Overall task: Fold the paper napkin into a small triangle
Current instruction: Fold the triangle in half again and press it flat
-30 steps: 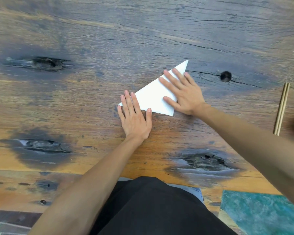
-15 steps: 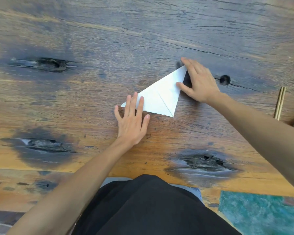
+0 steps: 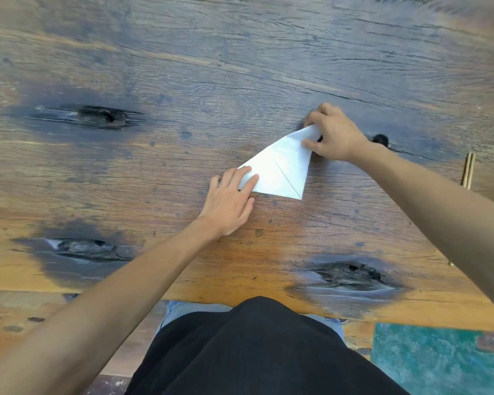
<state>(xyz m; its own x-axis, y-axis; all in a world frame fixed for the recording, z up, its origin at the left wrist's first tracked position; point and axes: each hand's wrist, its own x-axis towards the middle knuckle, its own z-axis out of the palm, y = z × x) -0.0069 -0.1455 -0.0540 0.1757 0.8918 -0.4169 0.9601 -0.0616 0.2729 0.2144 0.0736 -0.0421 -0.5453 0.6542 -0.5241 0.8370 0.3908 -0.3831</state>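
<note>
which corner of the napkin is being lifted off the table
The far corner of the napkin, pinched by the right hand; the left hand pins the left corner flat.

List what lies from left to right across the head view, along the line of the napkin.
Dark knot in the wood → left hand pressing the napkin's left corner → white paper napkin → right hand pinching its far corner → small dark hole → chopsticks.
</note>
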